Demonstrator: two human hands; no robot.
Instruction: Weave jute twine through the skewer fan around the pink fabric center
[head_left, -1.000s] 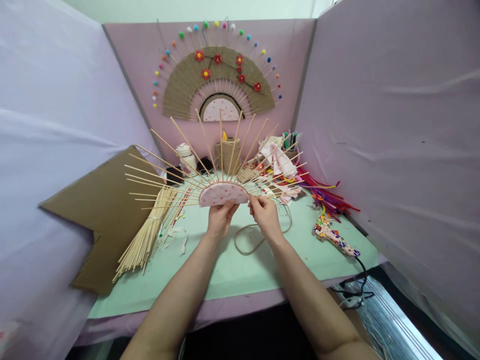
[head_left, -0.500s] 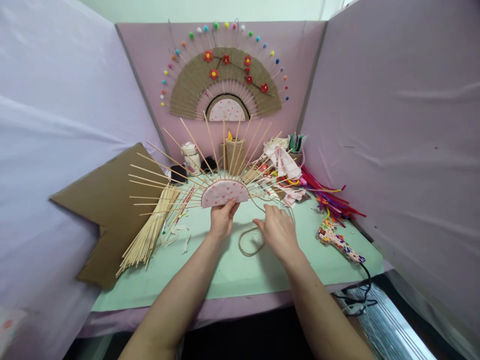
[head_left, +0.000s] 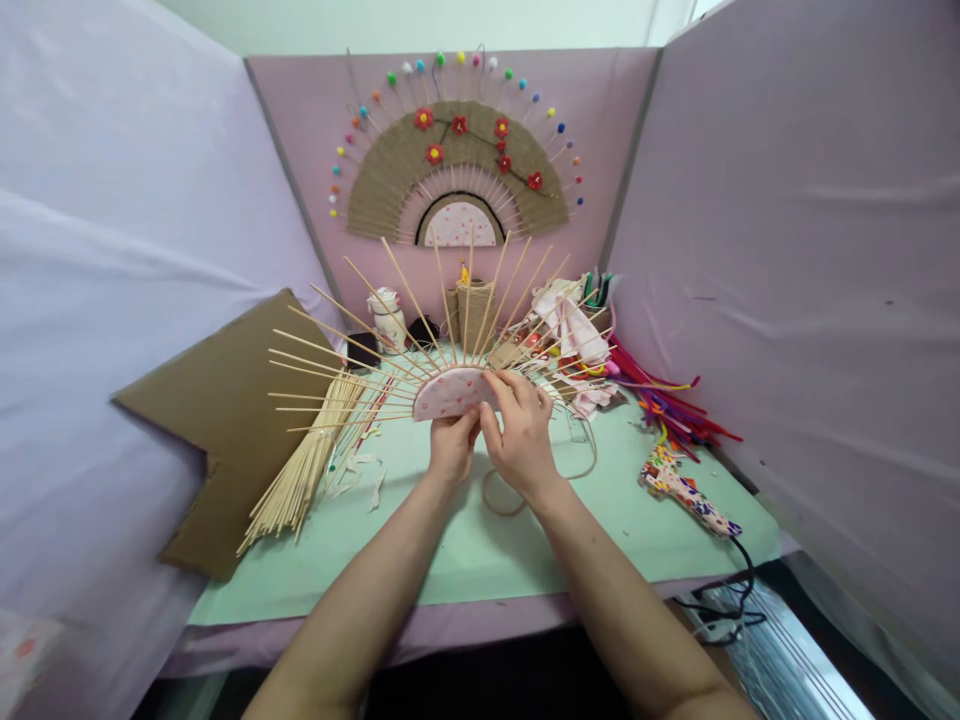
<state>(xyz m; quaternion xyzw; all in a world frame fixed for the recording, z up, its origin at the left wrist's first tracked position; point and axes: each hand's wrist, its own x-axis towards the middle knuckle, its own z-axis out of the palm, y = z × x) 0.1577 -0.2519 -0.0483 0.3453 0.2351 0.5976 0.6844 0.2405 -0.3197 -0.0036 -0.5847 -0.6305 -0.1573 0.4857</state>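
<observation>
I hold an unfinished fan upright above the green table top point(head_left: 465, 560). It is a pink dotted half-disc point(head_left: 448, 392) with several thin wooden sticks point(head_left: 352, 352) radiating from it. My left hand point(head_left: 452, 447) grips the half-disc from below. My right hand point(head_left: 517, 430) is closed at the disc's right edge, fingers pinched where a jute cord meets the sticks. The loose jute cord point(head_left: 504, 496) loops on the table under my hands.
A finished jute fan with red flowers point(head_left: 457, 160) hangs on the back wall. A bundle of sticks point(head_left: 300, 475) and brown cardboard point(head_left: 217, 410) lie left. Jute spool point(head_left: 474, 305), fabric scraps point(head_left: 566, 320), pipe cleaners point(head_left: 660, 395) and a patterned glue gun point(head_left: 686, 490) sit behind and to the right.
My right hand dropped from the fan's right edge to the cord on the table, then rose back to the disc's right edge. The left hand kept its hold.
</observation>
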